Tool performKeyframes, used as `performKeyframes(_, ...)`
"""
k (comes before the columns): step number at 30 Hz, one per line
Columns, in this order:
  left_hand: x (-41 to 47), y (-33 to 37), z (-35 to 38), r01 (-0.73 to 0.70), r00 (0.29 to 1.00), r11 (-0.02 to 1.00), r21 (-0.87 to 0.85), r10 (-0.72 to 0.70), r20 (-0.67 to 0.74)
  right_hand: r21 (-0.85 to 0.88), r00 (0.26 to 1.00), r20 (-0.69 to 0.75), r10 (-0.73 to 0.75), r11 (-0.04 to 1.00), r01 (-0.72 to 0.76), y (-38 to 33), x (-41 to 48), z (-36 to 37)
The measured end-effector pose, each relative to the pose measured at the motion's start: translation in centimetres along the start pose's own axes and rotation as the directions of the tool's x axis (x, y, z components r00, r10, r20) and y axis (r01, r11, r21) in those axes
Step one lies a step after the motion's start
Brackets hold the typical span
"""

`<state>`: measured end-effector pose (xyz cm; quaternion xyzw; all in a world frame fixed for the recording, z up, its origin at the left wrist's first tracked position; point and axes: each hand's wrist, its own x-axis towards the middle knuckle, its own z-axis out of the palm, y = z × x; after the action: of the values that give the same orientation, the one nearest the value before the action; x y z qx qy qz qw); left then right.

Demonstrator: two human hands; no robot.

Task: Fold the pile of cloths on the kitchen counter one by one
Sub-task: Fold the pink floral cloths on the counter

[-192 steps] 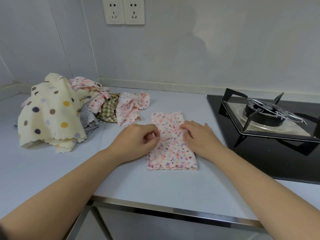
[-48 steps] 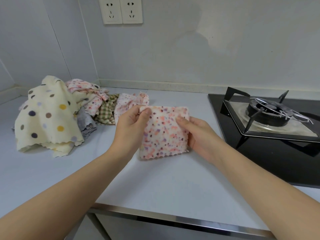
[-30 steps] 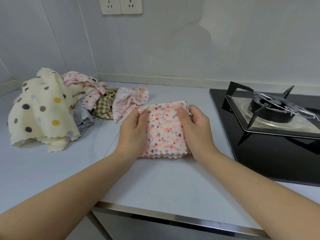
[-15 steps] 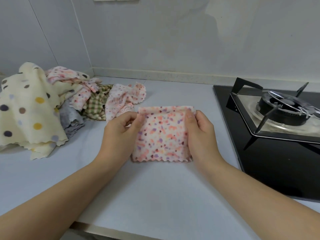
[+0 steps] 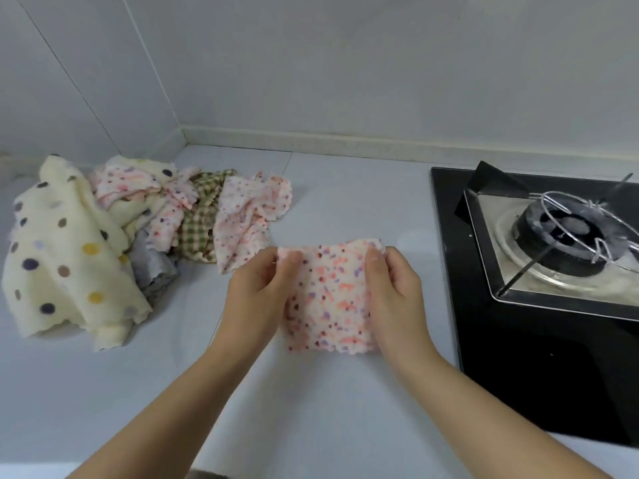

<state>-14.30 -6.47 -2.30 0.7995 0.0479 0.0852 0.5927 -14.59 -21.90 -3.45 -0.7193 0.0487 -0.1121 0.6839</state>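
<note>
Both hands on the folded spotted cloth (image 5: 330, 295), mid-desk (image 5: 311, 402): left hand (image 5: 257, 295) and right hand (image 5: 394, 292) each pinch a top corner, grip closed on fabric. Unfolded pile (image 5: 121, 236) sits back-left, hob (image 5: 539, 288) right.

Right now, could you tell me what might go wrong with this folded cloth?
The left hand and right hand pinch the folded cloth only near its top corners, so layers could fall open. The gas stove sits close on the right; the cloth could land on it. Set leftward, it could join the unfolded pile.
</note>
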Motion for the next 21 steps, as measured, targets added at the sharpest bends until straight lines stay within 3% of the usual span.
performKeyframes(4, 0.4, 5.2, -0.3, 0.012, 0.99, 0.997, 0.081, 0.0, -0.143, -0.106, 0.997, -0.078, -0.021, 0.994, 0.012, -5.7, 0.5, 0.3)
performKeyframes(7, 0.2, 9.9, -1.7, -0.007, 0.988, 1.0, -0.001, 0.007, -0.155, -0.104, 0.994, -0.108, 0.025, 0.994, -0.036, -10.1, 0.4, 0.6)
performKeyframes(10, 0.5, 13.7, -3.6, 0.133, 0.991, 0.982, -0.133, -0.136, -0.016, 0.005, 0.982, -0.07, 0.178, 0.984, -0.178, -13.8, 0.2, 0.8)
performKeyframes(13, 0.6, 16.0, -5.0, 0.339, 0.937, 0.91, -0.24, -0.305, 0.169, 0.002, 0.967, -0.068, 0.246, 0.969, -0.247, -16.1, -0.1, 1.0)
performKeyframes(17, 1.4, 18.3, -5.6, 0.304, 0.927, 0.92, -0.247, -0.226, 0.3, 0.011, 0.978, -0.141, 0.156, 0.988, -0.156, -18.5, -0.4, -0.5)
performKeyframes(21, 2.0, 19.5, -5.1, 0.35, 0.874, 0.885, -0.307, -0.191, 0.447, 0.072, 0.988, -0.069, 0.135, 0.989, -0.13, -19.4, 0.2, -2.5)
